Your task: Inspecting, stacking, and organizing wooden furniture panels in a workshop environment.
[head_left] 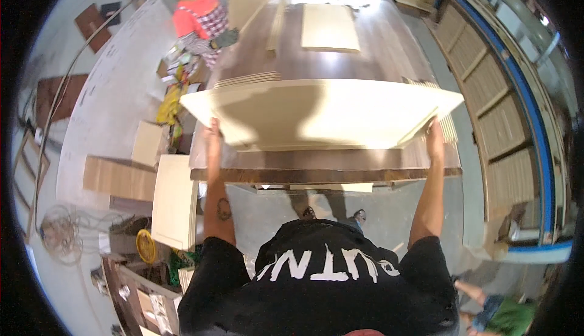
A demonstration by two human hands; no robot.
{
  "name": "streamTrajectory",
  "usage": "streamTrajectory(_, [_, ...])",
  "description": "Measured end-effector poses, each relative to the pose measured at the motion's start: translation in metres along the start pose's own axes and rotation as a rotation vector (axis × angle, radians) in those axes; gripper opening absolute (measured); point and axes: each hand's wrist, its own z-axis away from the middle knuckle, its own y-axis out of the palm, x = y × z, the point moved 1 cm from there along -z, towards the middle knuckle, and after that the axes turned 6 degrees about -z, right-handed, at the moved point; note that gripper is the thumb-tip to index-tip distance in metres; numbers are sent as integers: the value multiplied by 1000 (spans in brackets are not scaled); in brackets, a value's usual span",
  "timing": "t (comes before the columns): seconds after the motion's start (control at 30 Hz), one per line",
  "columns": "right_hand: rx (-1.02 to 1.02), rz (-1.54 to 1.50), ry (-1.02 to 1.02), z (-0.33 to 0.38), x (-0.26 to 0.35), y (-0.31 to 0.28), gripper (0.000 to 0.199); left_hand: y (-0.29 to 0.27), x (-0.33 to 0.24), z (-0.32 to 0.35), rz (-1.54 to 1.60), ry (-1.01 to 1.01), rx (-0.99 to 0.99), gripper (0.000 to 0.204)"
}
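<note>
A wide cream cabinet door panel (359,114) with a raised border is held up, tilted, above the near end of the brown worktable (255,159). My left hand (213,134) grips its left end. At the right end, my right hand (434,135) is closed on the edge. Both sets of fingers are partly hidden behind the panel. Beyond and beneath it, a stack of thin panels (249,78) shows at the left, and another stack (450,130) at the right. Farther along the tabletop lies a flat cream panel (330,27).
Across the table's left side, a co-worker (204,23) in gloves and a checked apron handles an upright panel (248,3). More door panels (173,199) lean by the table's left near corner. A rack of panels (486,83) runs along the right. Another person (502,315) is behind, lower right.
</note>
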Motion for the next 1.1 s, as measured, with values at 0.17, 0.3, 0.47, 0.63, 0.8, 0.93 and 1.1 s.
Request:
streamTrajectory(0.17, [-252,295,101,32,27,-30,68,249,-76,89,-795,-269,71,75])
streamTrajectory(0.3, [-286,388,106,25,76,33,43,192,-114,64,-484,-207,69,75])
streamTrajectory(0.47, [-278,419,147,54,151,31,44,221,-236,82,-325,-344,234,58])
streamTrajectory(0.63, [-143,510,88,66,185,51,68,208,-257,84,-344,-308,95,49])
streamTrajectory(0.8, [-200,570,55,72,192,51,65,194,-250,79,-302,-184,396,47])
streamTrajectory(0.93, [-224,621,18,84,215,71,64,209,-256,89,-489,-150,325,63])
streamTrajectory(1.1, [-263,648,34,84,216,73,64,210,-248,91,-627,-117,300,69])
